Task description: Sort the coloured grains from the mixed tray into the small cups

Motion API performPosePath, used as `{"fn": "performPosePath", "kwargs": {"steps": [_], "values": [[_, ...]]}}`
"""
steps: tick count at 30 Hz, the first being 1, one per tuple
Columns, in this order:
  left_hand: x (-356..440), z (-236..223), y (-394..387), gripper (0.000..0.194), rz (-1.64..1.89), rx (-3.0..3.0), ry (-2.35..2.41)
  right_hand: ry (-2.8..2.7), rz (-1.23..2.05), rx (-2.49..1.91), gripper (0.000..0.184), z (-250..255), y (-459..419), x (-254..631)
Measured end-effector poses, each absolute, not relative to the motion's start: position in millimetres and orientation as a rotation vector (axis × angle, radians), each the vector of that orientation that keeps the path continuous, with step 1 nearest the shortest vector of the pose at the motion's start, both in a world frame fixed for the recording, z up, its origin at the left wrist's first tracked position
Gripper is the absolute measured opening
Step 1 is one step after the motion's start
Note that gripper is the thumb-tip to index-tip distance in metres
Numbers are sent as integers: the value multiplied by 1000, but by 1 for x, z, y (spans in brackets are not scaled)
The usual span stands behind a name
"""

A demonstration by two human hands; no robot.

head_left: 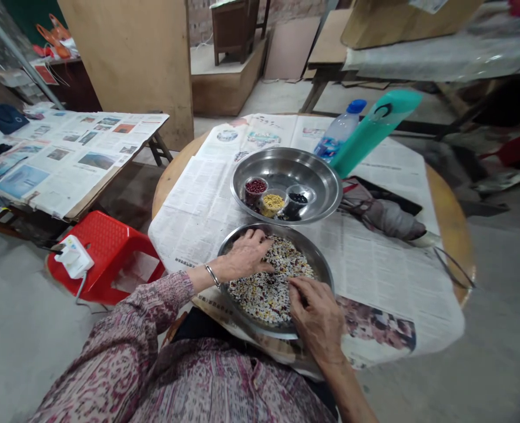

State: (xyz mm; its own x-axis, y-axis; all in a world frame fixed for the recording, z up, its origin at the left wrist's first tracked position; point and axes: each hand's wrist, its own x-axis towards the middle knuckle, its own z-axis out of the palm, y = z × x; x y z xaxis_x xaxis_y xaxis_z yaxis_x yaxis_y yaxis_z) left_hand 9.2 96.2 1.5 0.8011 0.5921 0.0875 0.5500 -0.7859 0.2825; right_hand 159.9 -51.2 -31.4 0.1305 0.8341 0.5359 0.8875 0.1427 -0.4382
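Note:
A steel pan on the newspaper-covered round table holds a layer of mixed beans. My left hand lies over the beans at the pan's far left, fingers curled and pressed on them. My right hand rests at the pan's near right rim, fingertips pinched among the beans. Behind it a second steel pan holds three small cups: red beans, yellow beans and black beans.
A plastic water bottle and a teal flask stand behind the far pan. A folded grey umbrella lies to the right. A red stool with a white charger stands left, beside a newspaper-covered table.

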Motion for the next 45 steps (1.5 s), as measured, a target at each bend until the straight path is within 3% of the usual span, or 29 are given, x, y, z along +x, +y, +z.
{"fn": "performPosePath", "kwargs": {"steps": [4, 11, 18, 24, 30, 36, 45], "values": [[8, 5, 74, 20, 103, 2649, 654, -1672, -101, -1668, 18, -31, -50, 159], [-23, 25, 25, 14, -135, 2676, 380, -1712, -29, -1599, 24, -31, -52, 167], [1, 8, 44, 23, 111, 2954, 168, -1730, -2, -1647, 27, -28, -57, 172], [14, -2, 80, 25, 184, 3000, 509, -1793, -111, -1758, 28, -26, -55, 172], [-24, 5, 70, 22, 121, 2889, 947, -1913, -100, -2022, 43, -24, -33, 147], [-47, 11, 28, 22, 173, 2698, 982, -2221, 208, -1648, 22, -28, -21, 126], [-29, -5, 14, 15, 471, 2690, 776, -2024, -336, -1900, 23, -28, 9, 172]]}}
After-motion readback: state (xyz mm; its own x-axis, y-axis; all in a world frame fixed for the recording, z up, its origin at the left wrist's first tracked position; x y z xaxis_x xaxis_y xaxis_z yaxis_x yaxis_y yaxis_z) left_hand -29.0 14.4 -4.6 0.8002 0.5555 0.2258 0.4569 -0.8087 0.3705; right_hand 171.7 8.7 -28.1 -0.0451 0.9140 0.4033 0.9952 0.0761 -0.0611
